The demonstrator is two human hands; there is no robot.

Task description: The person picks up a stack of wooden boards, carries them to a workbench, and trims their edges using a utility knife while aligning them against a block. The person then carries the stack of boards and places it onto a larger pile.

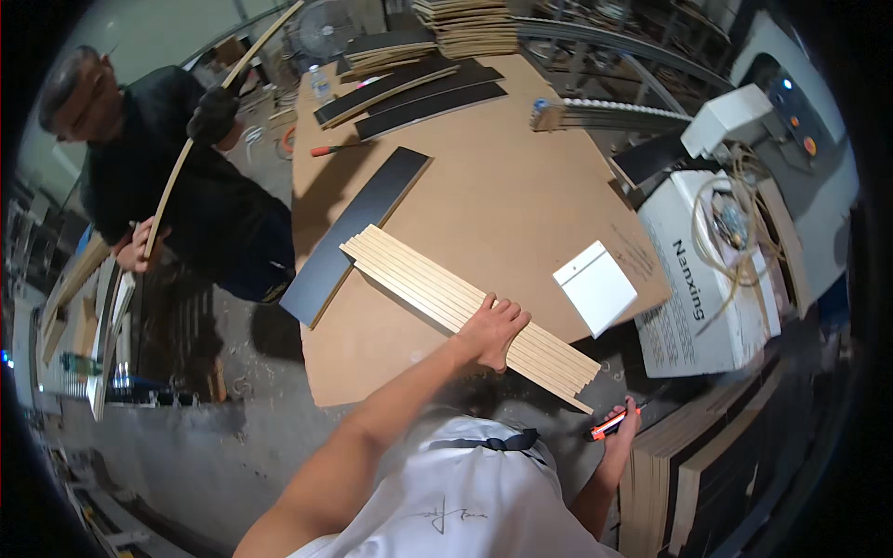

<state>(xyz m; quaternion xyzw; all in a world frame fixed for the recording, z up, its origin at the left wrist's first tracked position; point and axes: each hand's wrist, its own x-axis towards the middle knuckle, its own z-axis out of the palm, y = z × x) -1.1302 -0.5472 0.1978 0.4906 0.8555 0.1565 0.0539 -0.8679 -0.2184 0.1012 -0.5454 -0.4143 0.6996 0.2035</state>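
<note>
A row of pale wooden strips [423, 279], packed side by side, lies slantwise across the front of the brown-topped table, its near end jutting past the edge. My left hand [493, 333] grips across these strips near that end, fingers curled over them. Beyond the table edge, low on the right, my right hand [621, 430] is closed round a slim orange and black utility knife [609, 425]. Under the strips' far end runs a long dark board [358, 237]. A white square panel [595, 286] rests on the table to the right of the strips.
Several dark curved boards [409, 98] and a red-handled tool [333, 149] occupy the table's [502, 195] far side. A co-worker [177, 177] at left holds a long bent strip [172, 181]. On the right stand a white box [698, 279] and upright boards [688, 465].
</note>
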